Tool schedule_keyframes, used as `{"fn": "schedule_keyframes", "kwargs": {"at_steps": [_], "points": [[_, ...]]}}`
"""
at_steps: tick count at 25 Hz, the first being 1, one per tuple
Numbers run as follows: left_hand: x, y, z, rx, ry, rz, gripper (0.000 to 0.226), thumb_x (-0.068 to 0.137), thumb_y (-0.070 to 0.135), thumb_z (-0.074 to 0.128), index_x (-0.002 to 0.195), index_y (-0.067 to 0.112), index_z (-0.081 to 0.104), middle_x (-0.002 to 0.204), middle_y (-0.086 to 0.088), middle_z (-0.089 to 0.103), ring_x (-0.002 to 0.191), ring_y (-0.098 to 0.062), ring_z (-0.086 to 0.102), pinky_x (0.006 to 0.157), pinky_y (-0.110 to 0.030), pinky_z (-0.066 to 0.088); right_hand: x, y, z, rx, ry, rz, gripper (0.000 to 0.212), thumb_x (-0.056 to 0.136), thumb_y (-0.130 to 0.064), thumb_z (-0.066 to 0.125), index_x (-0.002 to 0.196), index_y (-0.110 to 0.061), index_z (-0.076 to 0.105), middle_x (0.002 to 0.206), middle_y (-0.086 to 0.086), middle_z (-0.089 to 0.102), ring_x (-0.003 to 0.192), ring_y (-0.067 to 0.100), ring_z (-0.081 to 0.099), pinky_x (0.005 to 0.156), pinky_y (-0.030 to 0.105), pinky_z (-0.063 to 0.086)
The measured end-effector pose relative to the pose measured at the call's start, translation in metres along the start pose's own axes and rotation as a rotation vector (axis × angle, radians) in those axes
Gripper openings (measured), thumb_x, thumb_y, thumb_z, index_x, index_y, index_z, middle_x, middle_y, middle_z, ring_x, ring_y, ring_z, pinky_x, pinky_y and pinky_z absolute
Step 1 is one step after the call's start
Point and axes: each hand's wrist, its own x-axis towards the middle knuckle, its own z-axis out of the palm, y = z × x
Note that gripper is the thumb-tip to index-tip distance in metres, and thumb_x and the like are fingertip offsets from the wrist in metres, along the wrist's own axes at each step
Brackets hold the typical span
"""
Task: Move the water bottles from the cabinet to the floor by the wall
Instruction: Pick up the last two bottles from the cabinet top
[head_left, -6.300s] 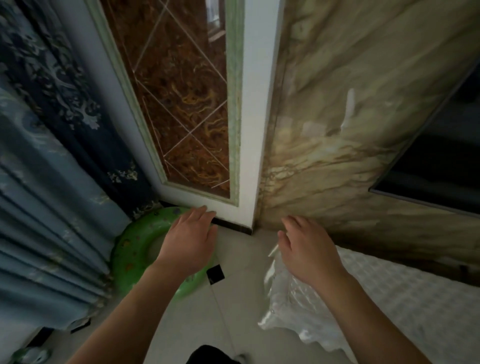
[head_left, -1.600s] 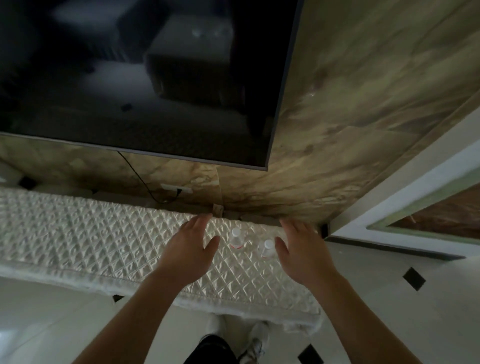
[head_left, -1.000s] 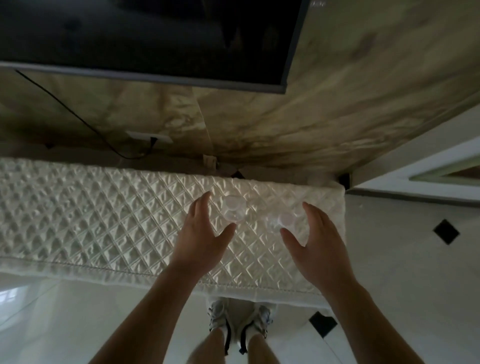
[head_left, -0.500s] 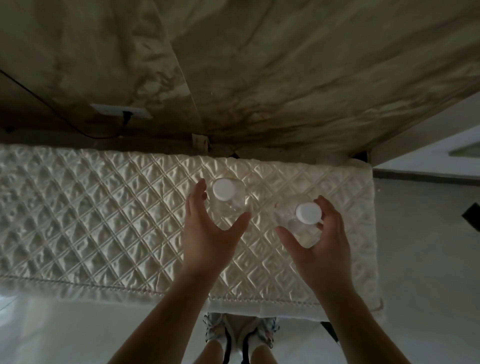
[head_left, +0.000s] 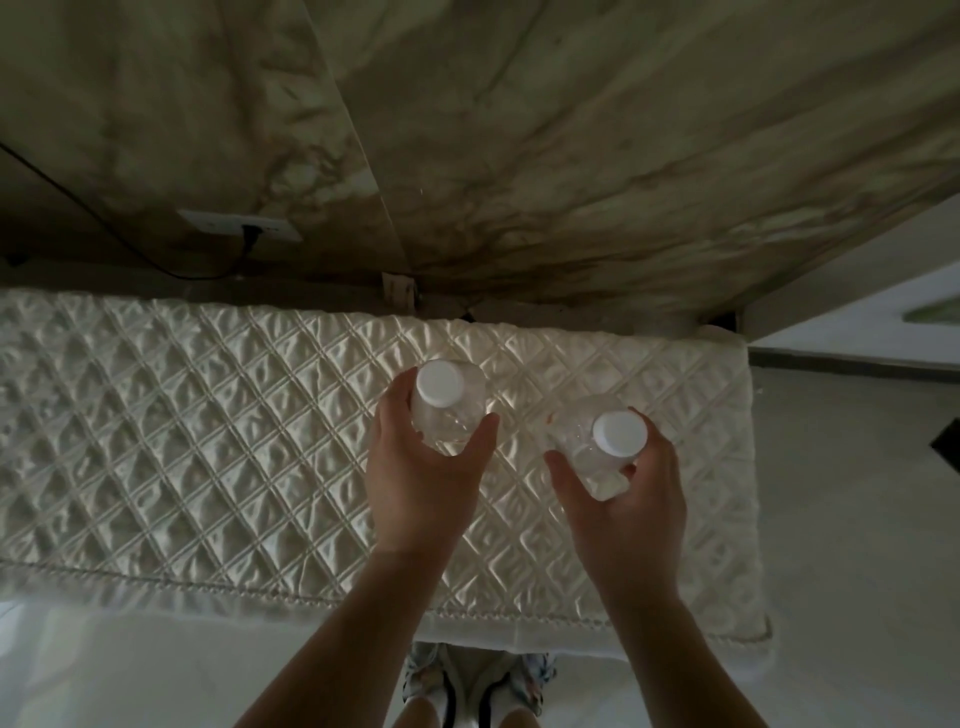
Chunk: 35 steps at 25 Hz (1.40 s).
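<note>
Two clear water bottles with white caps are seen from above, over the cabinet top covered by a white quilted cloth (head_left: 208, 447). My left hand (head_left: 421, 478) wraps the left bottle (head_left: 447, 405), thumb on its right side and fingers on its left. My right hand (head_left: 628, 499) wraps the right bottle (head_left: 608, 447), thumb on its left and fingers on its right. I cannot tell whether the bottles still rest on the cloth or are raised off it.
A marbled wall (head_left: 519, 156) rises behind the cabinet, with a socket and black cable (head_left: 244, 234) at left. Pale tiled floor (head_left: 857, 493) lies to the right of the cabinet and in front of it. My shoes (head_left: 478, 680) show below the cloth's front edge.
Both hands have gone from hovering open beside the bottles to closing around them. The view has tipped further down and closer to the cabinet top.
</note>
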Motion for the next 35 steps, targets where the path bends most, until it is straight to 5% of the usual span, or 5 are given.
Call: {"fn": "schedule_keyframes", "kwargs": {"at_steps": [11, 21, 26, 32, 35], "points": [[0.006, 0.058, -0.058, 0.058, -0.088, 0.154, 0.067, 0.069, 0.046, 0.082, 0.127, 0.030, 0.053, 0.111, 0.015, 0.065, 0.101, -0.007, 0.063, 0.083, -0.037, 0.057, 0.009, -0.055, -0.053, 0.024, 0.022, -0.088, 0.072, 0.069, -0.046, 0.081, 0.127, -0.014, 0.053, 0.113, -0.007, 0.058, 0.100, 0.008, 0.058, 0.082, 0.022, 0.048], [0.011, 0.185, -0.196, 0.025, -0.109, 0.322, 0.059, 0.070, 0.041, 0.083, 0.121, 0.030, 0.056, 0.098, 0.022, 0.063, 0.090, 0.006, 0.060, 0.067, -0.014, 0.046, 0.001, -0.201, -0.162, 0.035, 0.021, -0.173, 0.070, 0.067, -0.049, 0.081, 0.127, -0.024, 0.053, 0.111, -0.009, 0.064, 0.097, 0.009, 0.062, 0.079, 0.031, 0.052], [0.003, 0.238, -0.262, 0.003, -0.106, 0.374, 0.062, 0.069, 0.040, 0.085, 0.123, 0.028, 0.055, 0.096, 0.026, 0.061, 0.088, 0.007, 0.061, 0.068, -0.014, 0.050, -0.015, -0.279, -0.212, 0.050, -0.017, -0.227, 0.058, 0.068, -0.044, 0.082, 0.118, -0.029, 0.055, 0.094, -0.021, 0.061, 0.087, -0.002, 0.060, 0.074, 0.024, 0.049], [-0.018, 0.278, -0.329, -0.034, -0.112, 0.408, 0.059, 0.072, 0.041, 0.083, 0.122, 0.041, 0.051, 0.094, 0.032, 0.060, 0.089, 0.015, 0.059, 0.066, -0.003, 0.043, -0.043, -0.345, -0.247, 0.101, -0.059, -0.278, 0.063, 0.069, -0.046, 0.080, 0.124, -0.030, 0.054, 0.106, -0.017, 0.064, 0.095, -0.001, 0.062, 0.080, 0.027, 0.053], [-0.028, 0.288, -0.358, -0.037, -0.141, 0.411, 0.062, 0.071, 0.043, 0.082, 0.124, 0.041, 0.051, 0.098, 0.030, 0.061, 0.091, 0.011, 0.060, 0.069, -0.008, 0.045, -0.056, -0.370, -0.258, 0.115, -0.077, -0.296, 0.065, 0.069, -0.044, 0.081, 0.125, -0.032, 0.052, 0.110, -0.017, 0.064, 0.098, -0.002, 0.060, 0.080, 0.019, 0.049]]}}
